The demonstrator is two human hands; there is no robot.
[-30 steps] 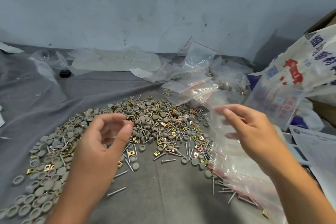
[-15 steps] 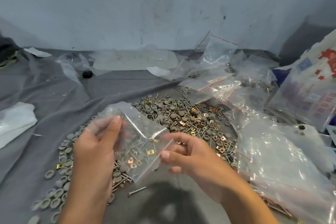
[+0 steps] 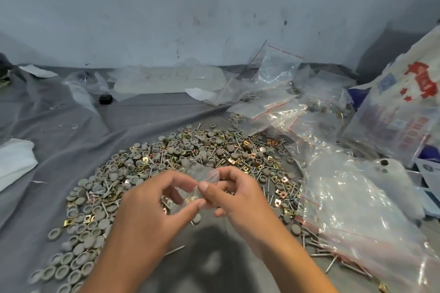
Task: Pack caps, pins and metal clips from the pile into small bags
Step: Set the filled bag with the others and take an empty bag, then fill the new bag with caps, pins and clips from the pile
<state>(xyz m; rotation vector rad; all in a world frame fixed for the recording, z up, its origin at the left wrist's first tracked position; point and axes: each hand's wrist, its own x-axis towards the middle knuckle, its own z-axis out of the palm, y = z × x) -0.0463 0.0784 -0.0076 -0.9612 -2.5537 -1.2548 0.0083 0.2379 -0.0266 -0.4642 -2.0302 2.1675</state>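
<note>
Above the pile (image 3: pixel 190 173), our left hand (image 3: pixel 152 211) and right hand (image 3: pixel 238 197) pinch the limp, slippery small bag (image 3: pixel 202 177), best held at its mouth.

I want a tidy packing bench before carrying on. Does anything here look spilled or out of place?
Mostly no: the pile of caps, pins and clips is meant to be loose. A few pins have strayed under the clear bags on the right, and one black cap sits alone far back. Both hands pinch a small bag.
</note>
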